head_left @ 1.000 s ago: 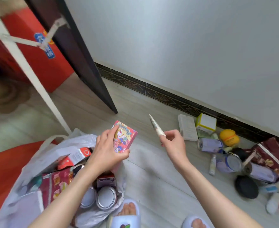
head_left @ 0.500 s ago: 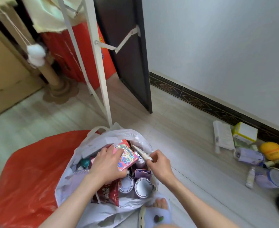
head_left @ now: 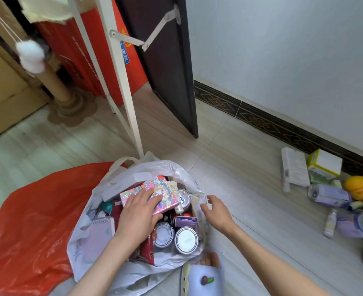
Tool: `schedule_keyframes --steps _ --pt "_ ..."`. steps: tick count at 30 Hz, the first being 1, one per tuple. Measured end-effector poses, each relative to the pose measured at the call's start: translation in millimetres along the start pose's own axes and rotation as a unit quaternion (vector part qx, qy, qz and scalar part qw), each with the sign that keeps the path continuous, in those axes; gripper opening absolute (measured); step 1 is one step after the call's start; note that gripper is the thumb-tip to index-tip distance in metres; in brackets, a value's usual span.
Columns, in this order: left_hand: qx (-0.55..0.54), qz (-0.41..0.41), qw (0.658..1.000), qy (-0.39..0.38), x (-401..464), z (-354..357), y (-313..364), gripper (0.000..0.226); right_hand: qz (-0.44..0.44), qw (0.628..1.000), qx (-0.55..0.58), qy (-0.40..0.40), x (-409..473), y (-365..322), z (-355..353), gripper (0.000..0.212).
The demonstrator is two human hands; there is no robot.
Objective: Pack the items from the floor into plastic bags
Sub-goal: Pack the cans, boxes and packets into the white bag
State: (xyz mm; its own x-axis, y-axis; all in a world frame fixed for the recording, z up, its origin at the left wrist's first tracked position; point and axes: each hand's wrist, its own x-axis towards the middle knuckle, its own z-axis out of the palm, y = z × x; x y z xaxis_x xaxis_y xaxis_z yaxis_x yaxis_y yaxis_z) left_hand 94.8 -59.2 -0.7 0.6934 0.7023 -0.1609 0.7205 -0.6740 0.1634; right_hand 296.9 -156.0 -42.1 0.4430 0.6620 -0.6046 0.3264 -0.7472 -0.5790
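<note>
White plastic makes the bag [head_left: 86,238] in front of me on the floor [head_left: 229,150], and it is packed nearly full. My left hand [head_left: 139,214] lies flat on a sparkly pink box [head_left: 155,194] on top of the pile, fingers straight, pressing it down. My right hand [head_left: 216,211] hangs just beside the bag's right edge with loose fingers, gripping nothing. Under the box I see two cans [head_left: 176,236] with shiny lids, a purple pack [head_left: 186,221], a white tube [head_left: 179,205], a notebook [head_left: 101,233] and a flat white box [head_left: 125,184]. A red bag [head_left: 31,221] lies on the floor touching the white one on its left. A white rack leg [head_left: 123,82] stands right behind the bag, and a dark door [head_left: 167,60] is behind that. More things wait on the floor to my right by the wall: a white pack [head_left: 294,169], a yellow-edged box [head_left: 323,165], an orange lump [head_left: 360,188], purple cans [head_left: 330,196] and a little bottle [head_left: 330,224]. My slipper [head_left: 204,280] sits just below the bag. A red carton [head_left: 86,50] behind the rack has a blue label with writing, but I cannot read it.
</note>
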Motion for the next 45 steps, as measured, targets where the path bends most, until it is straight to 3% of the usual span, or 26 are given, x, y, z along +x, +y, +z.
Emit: schedule_keyframes --steps 5,10,14,23,31,37,42,45 --pt "-0.044 -0.008 0.999 0.012 2 0 0 0.037 0.075 0.987 0.107 -0.095 15 -3 10 0.016" --pt "-0.02 -0.006 1.0 0.013 -3 4 0 0.042 0.084 0.985 0.15 -0.011 8 7 10 0.039" --pt "0.031 0.008 0.999 0.007 -3 2 1 0.058 0.093 0.97 0.219 0.057 5 25 -23 0.028" --pt "0.042 0.057 0.997 0.016 14 5 41 0.056 0.113 0.947 0.256 0.156 30 45 -91 0.022" --pt "0.04 0.148 0.987 0.036 79 13 132 0.055 0.102 0.949 0.183 0.236 65 83 -188 0.017" --pt "0.043 0.195 0.979 0.034 120 20 190 0.048 0.074 0.967 0.094 0.224 68 98 -215 0.016" --pt "0.056 0.195 0.979 0.037 127 25 201 0.04 0.017 0.985 0.026 0.172 53 104 -212 0.018" --pt "0.075 0.187 0.979 0.016 130 22 205 0.044 0.014 0.99 -0.003 0.14 34 114 -223 0.03"
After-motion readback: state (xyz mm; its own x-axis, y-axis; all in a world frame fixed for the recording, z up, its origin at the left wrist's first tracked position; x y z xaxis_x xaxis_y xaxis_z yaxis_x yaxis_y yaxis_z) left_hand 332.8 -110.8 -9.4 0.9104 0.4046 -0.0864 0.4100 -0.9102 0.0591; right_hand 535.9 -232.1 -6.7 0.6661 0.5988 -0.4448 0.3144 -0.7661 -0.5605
